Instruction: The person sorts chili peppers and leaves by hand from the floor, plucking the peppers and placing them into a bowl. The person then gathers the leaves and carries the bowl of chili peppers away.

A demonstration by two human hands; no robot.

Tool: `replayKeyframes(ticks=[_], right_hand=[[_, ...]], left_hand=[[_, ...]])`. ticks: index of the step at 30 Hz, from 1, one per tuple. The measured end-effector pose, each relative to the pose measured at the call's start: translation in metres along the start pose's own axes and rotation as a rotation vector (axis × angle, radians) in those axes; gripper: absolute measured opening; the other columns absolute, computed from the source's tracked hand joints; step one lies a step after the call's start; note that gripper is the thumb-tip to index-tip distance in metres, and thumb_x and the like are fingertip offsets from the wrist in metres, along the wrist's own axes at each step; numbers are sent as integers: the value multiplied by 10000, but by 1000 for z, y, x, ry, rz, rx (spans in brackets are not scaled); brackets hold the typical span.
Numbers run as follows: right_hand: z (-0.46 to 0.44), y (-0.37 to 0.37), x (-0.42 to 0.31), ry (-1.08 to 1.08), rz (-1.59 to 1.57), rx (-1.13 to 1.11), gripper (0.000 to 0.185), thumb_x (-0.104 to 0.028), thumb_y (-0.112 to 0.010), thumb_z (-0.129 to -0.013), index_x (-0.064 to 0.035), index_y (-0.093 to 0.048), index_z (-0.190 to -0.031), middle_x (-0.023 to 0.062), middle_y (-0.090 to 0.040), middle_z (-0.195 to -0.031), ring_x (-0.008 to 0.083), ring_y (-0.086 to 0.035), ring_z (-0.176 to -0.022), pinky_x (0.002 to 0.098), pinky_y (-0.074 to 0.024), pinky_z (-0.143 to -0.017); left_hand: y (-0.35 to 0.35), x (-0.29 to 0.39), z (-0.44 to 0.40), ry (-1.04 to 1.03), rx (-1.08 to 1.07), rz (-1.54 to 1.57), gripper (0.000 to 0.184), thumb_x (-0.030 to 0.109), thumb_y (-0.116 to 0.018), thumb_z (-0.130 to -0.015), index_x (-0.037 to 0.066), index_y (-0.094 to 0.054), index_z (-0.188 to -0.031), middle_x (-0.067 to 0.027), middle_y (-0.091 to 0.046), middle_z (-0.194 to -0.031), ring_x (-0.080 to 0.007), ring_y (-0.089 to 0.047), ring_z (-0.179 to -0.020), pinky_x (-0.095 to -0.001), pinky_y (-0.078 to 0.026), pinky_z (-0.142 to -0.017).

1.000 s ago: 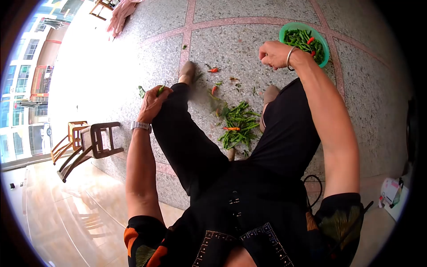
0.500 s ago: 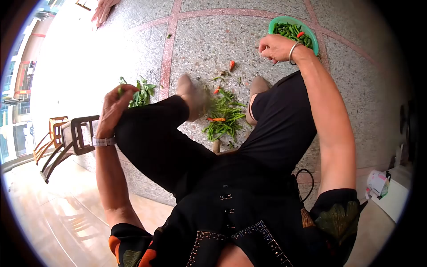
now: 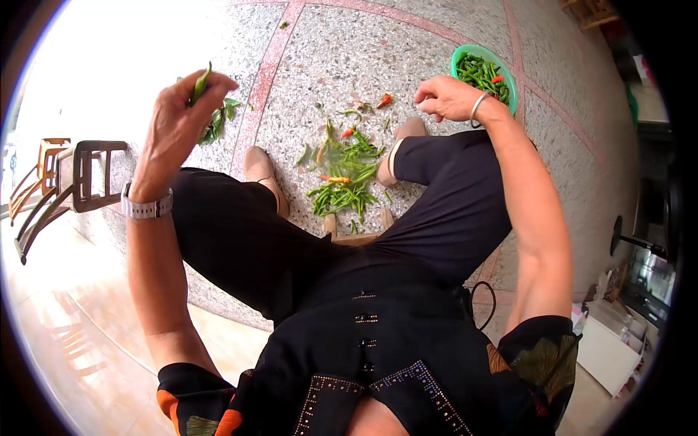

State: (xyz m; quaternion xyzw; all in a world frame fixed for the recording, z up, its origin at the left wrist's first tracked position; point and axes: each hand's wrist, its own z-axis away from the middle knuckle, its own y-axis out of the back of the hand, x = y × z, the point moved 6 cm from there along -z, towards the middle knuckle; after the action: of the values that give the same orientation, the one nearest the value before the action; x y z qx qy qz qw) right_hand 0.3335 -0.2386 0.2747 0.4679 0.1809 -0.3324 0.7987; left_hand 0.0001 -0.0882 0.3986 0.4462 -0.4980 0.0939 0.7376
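Observation:
A green chili pepper (image 3: pixel 201 83) is pinched in my left hand (image 3: pixel 178 120), raised over the left knee near a bunch of green leaves (image 3: pixel 217 125) on the floor. My right hand (image 3: pixel 447 98) hangs with curled fingers just left of a green bowl (image 3: pixel 513 93) of green peppers with some red ones; what its fingertips hold, if anything, is too small to make out. Between the feet lies a loose pile of green peppers (image 3: pixel 342 198), with an orange pepper (image 3: pixel 335 179) on it. An orange-red pepper (image 3: pixel 384 100) lies farther forward.
Two wooden stools (image 3: pixel 93 174) stand at the left. The front edge of a low wooden seat (image 3: pixel 355 239) shows between my thighs. A white cabinet (image 3: pixel 607 349) and a dark pedestal (image 3: pixel 618 234) are at the right. Speckled floor with pink strips (image 3: pixel 270 62) lies ahead.
My left hand has moved left and forward with a green pepper in it. The left foot has shifted outward, away from the pile. My right hand stays beside the bowl. The view has turned.

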Motion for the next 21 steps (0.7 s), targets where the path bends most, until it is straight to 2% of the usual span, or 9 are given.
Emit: replayKeyframes(ticks=[1,4,5,8,10,13,16,19,21], right_hand=[[-7,-4,-12,20,96,-44,252,-128,-581,-808,25,-661,-991,182,-682,-847,214,-681,-691,358,-534,-666],[-25,-9,-50,196,227,44,241,-144,-592,-795,11,-676,-959,183,-689,-861,263,-680,-783,378,-528,-724],[-32,-16,-51,160,166,26,236,-150,-593,-795,-1,-681,-956,181,-689,-863,275,-676,-805,381,-525,-736],[-65,-57,-21,62,33,-43,201,-150,-594,-785,-55,-701,-926,172,-692,-849,309,-669,-827,386,-523,-755],[-88,-105,19,118,167,-89,146,-101,-603,-755,-72,-715,-843,160,-696,-812,314,-678,-784,395,-532,-752],[-100,-183,92,-33,303,-196,127,-112,-607,-776,-96,-722,-829,173,-699,-872,345,-679,-859,413,-536,-779],[-91,-226,130,-277,117,-158,105,-116,-603,-776,-68,-676,-834,187,-678,-844,352,-660,-875,435,-515,-792],[-99,-244,136,-387,180,-120,153,-121,-542,-839,-81,-662,-926,197,-677,-982,391,-655,-919,471,-528,-793],[-110,-244,121,-339,147,16,152,-108,-541,-837,-75,-624,-959,197,-661,-1007,400,-648,-930,475,-523,-796]], left_hand=[[2,-2,-7,-49,11,15,207,249,-586,-939,78,-687,-997,100,-462,-639,8,-323,-524,-181,-223,-457],[4,9,-19,-76,38,78,257,288,-603,-945,53,-692,-1002,42,-544,-656,-1,-393,-527,-182,-304,-446],[3,8,-22,-74,39,73,259,290,-605,-943,55,-692,-1006,37,-553,-663,-3,-399,-529,-183,-311,-449],[1,-4,-29,-45,33,48,259,294,-611,-939,60,-691,-1016,24,-573,-679,-11,-414,-532,-189,-328,-453],[2,-17,-29,0,15,8,254,290,-613,-937,62,-689,-1017,18,-574,-684,-21,-421,-529,-198,-332,-451],[6,-24,-28,66,9,5,177,191,-597,-940,37,-676,-976,15,-559,-693,-38,-436,-575,-205,-331,-501],[16,-31,-29,127,36,-25,136,132,-591,-931,27,-670,-967,16,-549,-692,-45,-440,-606,-206,-334,-534],[26,-34,-33,193,67,-31,107,77,-592,-912,-2,-654,-950,-12,-561,-749,-70,-463,-653,-212,-358,-580],[29,-38,-36,202,82,-15,91,47,-595,-900,-22,-642,-935,-33,-571,-788,-82,-473,-681,-216,-364,-603]])
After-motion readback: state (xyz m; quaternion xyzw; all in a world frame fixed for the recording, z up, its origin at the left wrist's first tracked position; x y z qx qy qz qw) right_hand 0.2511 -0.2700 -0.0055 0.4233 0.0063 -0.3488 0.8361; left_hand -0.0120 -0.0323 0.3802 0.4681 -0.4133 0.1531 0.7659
